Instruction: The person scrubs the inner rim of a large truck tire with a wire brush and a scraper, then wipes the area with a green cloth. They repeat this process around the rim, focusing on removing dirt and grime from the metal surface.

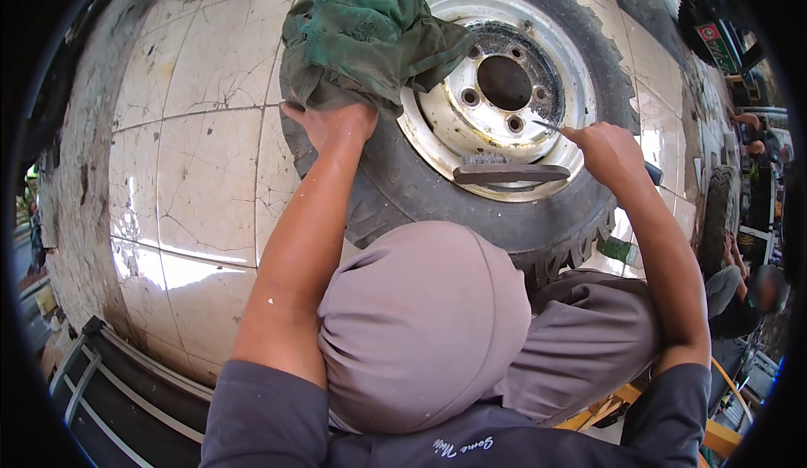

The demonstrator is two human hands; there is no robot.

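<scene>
A black tyre point(370, 186) with a worn white steel rim point(580, 73) lies flat on the floor before me. My left hand point(332, 123) is at the lower edge of a bunched green cloth point(361, 44), gripping it over the tyre's left side; most of its fingers are hidden by the folds. My right hand point(609, 155) is closed round a thin-bladed tool point(546, 126), its tip close to the bolt holes in the rim's centre. What kind of tool it is, I cannot make out. A brush point(511, 174) with a dark back rests across the rim's near edge.
My bent knees point(424, 325) are against the near side of the tyre. Cracked pale tiles point(206, 157) cover the floor. A black frame with metal bars point(126, 384) is at lower left. Far right, another person point(740, 300) is beside a tyre point(717, 207).
</scene>
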